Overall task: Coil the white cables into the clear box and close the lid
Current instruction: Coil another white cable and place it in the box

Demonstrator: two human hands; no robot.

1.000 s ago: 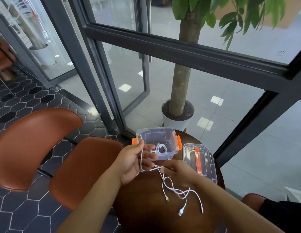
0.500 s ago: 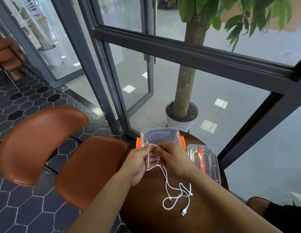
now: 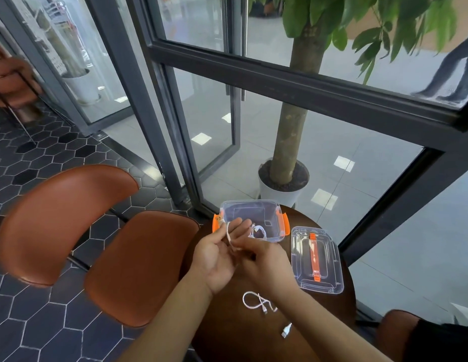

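Recording, nearest and well short of the clear box [image 3: 250, 203], a USB plug [image 3: 286, 330] lying on the round table [image 3: 227, 335]. Noting a slack loop [image 3: 253, 303] of cable lying closer to the box. Observing, just short of the box's near wall, the left hand [image 3: 214, 259], palm up, thumb pinching a white cable [image 3: 229, 235] draped over its fingers, and the right hand [image 3: 267, 262], fingers curled, gripping that same cable. Finding a coiled cable [image 3: 259, 232] lying inside the box. Noting the lid [image 3: 329, 257] lying flat just right of the box, not touching it.

We lose the white cable [image 3: 258, 302] under the right hand [image 3: 267, 262], whose fingertips are hidden; the near wall of the clear box [image 3: 250, 203] is partly covered.
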